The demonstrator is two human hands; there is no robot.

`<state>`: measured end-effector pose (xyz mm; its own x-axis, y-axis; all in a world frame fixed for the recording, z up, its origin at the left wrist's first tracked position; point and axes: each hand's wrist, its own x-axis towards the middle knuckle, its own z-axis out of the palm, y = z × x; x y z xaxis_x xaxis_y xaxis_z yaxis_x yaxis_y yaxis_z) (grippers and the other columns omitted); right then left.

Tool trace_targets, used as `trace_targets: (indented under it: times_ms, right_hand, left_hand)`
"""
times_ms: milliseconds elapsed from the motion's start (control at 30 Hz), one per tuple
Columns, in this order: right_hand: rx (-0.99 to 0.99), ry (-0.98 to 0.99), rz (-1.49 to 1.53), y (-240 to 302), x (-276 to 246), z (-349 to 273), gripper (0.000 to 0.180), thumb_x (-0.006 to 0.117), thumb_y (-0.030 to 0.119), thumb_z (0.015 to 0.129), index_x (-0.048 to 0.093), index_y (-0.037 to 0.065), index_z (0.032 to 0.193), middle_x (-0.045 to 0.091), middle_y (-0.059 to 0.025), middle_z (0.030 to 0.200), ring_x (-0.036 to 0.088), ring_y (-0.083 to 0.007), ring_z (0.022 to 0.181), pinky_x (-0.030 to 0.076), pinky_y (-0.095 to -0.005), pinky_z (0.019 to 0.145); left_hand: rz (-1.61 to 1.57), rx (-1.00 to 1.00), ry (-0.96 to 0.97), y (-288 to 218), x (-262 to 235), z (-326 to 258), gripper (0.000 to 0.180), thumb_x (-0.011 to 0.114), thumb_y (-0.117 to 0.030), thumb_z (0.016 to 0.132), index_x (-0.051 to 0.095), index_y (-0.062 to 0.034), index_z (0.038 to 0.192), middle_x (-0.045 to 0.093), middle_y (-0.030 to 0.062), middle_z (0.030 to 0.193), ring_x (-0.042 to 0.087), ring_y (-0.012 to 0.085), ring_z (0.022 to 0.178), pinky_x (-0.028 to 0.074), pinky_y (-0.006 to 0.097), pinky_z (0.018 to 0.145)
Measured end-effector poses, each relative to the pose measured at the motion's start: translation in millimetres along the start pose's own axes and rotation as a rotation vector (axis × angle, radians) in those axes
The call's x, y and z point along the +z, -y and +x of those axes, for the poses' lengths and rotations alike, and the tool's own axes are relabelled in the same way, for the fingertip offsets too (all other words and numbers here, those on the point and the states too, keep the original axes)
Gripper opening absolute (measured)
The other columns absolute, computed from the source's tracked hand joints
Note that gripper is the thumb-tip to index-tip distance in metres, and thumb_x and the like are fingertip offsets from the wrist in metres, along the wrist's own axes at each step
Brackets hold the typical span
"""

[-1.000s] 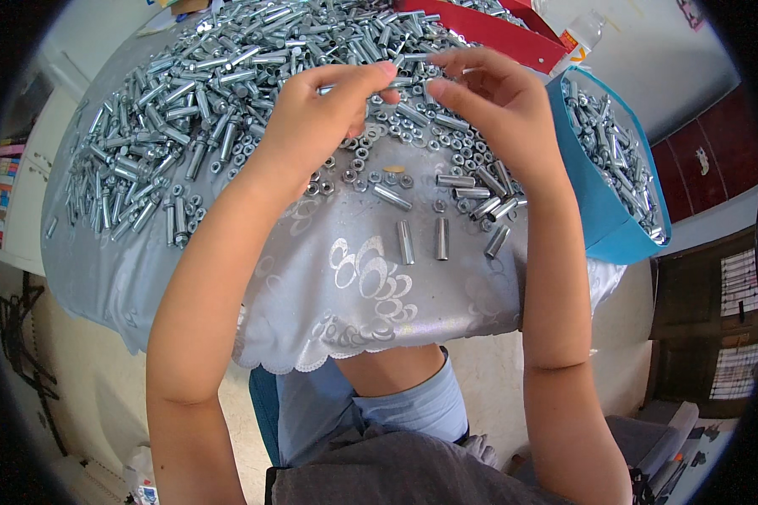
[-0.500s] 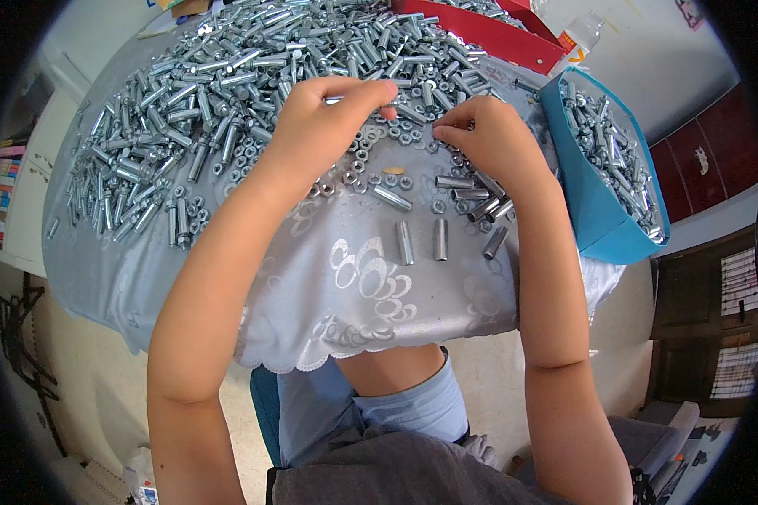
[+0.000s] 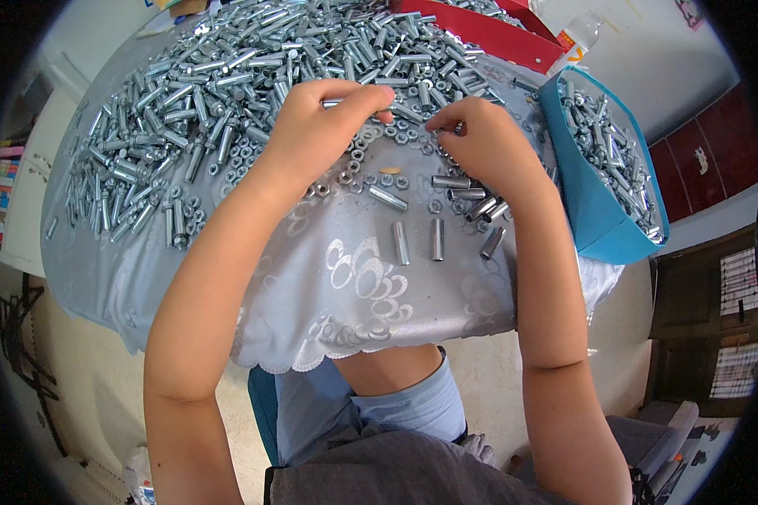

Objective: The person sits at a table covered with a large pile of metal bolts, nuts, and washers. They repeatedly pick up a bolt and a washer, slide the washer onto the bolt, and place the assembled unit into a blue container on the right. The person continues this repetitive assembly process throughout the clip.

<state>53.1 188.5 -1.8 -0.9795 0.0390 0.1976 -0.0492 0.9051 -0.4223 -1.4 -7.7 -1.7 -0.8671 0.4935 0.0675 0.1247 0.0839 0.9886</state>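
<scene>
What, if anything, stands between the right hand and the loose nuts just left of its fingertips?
Nothing visible does: the right hand is right beside the loose nuts. The loose metal sleeves lie lower in the view, off that line.

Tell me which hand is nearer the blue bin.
Right. The right hand is left of the blue bin, apart from it; the left hand is farther left, past the right one.
</scene>
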Motion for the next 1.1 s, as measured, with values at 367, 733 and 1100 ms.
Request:
trace_targets:
  times_ms: [367, 733, 1100]
  right_hand:
    - [-0.010, 0.064, -0.079, 12, -4, -5, 0.023, 0.065, 0.018, 0.071, 0.068, 0.003, 0.088, 0.061, -0.0161, 0.081, 0.059, -0.0282, 0.072, 0.046, -0.0346, 0.066]
    - [-0.051, 0.027, -0.112, 10, 4, -4, 0.019, 0.062, 0.018, 0.073, 0.066, 0.004, 0.085, 0.063, -0.0141, 0.081, 0.060, -0.0294, 0.076, 0.047, -0.0375, 0.070]
    - [-0.042, -0.007, 0.645, 25, -1, 3, 0.021, 0.062, 0.019, 0.080, 0.061, -0.002, 0.084, 0.060, -0.0053, 0.071, 0.055, -0.0106, 0.065, 0.044, -0.0244, 0.060]
  left_hand:
    - [-0.002, 0.115, -0.013, 1, 2, 0, 0.029, 0.061, -0.029, 0.076, 0.067, -0.0005, 0.073, 0.049, -0.0041, 0.055, 0.041, 0.0044, 0.054, 0.029, 0.021, 0.051]
    - [0.035, 0.102, -0.007, 1, 4, -1, 0.029, 0.062, -0.029, 0.076, 0.067, -0.0007, 0.073, 0.058, 0.0003, 0.063, 0.046, 0.0054, 0.061, 0.035, 0.021, 0.057]
    - [-0.088, -0.012, -0.021, 1, 6, -1, 0.031, 0.060, -0.032, 0.079, 0.060, -0.0019, 0.072, 0.034, -0.0074, 0.051, 0.031, 0.0038, 0.049, 0.025, 0.021, 0.048]
